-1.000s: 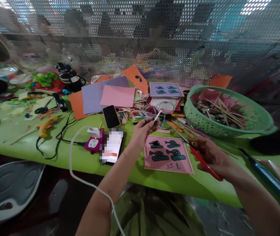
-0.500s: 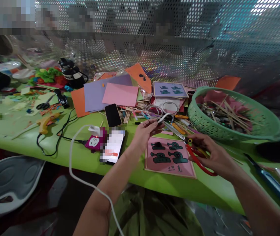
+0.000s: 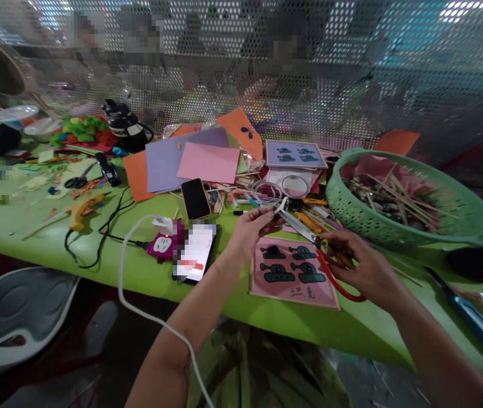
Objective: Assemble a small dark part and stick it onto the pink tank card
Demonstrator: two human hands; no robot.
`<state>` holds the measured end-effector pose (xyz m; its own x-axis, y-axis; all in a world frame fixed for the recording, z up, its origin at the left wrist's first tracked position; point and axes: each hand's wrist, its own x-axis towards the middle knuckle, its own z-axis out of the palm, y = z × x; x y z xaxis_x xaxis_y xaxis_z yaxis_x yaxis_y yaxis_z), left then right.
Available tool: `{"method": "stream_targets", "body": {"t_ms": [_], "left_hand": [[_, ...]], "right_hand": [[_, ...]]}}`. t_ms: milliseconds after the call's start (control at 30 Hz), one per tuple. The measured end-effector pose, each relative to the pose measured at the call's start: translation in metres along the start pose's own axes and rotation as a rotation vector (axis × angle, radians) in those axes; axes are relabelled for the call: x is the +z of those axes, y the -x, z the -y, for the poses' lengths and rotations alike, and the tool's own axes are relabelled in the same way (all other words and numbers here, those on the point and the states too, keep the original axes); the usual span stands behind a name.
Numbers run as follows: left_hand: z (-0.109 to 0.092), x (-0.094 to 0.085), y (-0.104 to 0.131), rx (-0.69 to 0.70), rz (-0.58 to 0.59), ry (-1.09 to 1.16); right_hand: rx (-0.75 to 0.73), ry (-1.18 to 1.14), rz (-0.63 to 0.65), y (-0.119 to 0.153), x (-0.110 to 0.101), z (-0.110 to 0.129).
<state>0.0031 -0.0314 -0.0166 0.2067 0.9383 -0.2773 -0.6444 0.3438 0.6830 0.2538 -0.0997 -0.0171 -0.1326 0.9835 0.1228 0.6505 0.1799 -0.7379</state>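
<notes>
My right hand grips scissors with red and yellow handles. Their blades point up and left, reaching my left hand. Between its pinched fingertips my left hand has a thin white strip, which sits at the blade tips. A small dark bit also shows there, too small to name. Below the blades, a pink framed picture with several dark green tank shapes and black handwriting lies flat on the green table.
A green basket full of sticks stands at the right, near a blue cutter. Left of my arm are a lit phone, a purple power socket and a yellow glue gun. Coloured sheets lie behind.
The scissors have moved slightly left, and their tips are now at the white strip. The strip, earlier a longer curve reaching right, now appears shorter. My left hand has barely moved.
</notes>
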Motion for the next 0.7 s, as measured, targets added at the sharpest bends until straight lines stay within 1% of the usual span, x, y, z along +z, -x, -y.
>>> {"method": "stream_targets", "body": {"t_ms": [267,400,533,633,700], "left_hand": [[0.002,0.001,0.002,-0.004,0.001,-0.017],[0.003,0.0,0.001,-0.02,-0.001,-0.019],[0.003,0.0,-0.001,-0.03,0.004,-0.029],[0.003,0.001,0.0,-0.019,0.009,-0.034],[0.003,0.001,0.0,0.004,-0.004,-0.041]], "right_hand": [[0.015,-0.002,0.023,-0.005,0.002,0.004],[-0.002,0.035,0.016,-0.007,0.001,-0.001],[-0.027,0.05,0.007,-0.008,0.0,-0.01],[-0.025,0.006,0.005,-0.008,0.002,-0.015],[-0.019,-0.051,0.018,-0.009,0.004,-0.014]]}}
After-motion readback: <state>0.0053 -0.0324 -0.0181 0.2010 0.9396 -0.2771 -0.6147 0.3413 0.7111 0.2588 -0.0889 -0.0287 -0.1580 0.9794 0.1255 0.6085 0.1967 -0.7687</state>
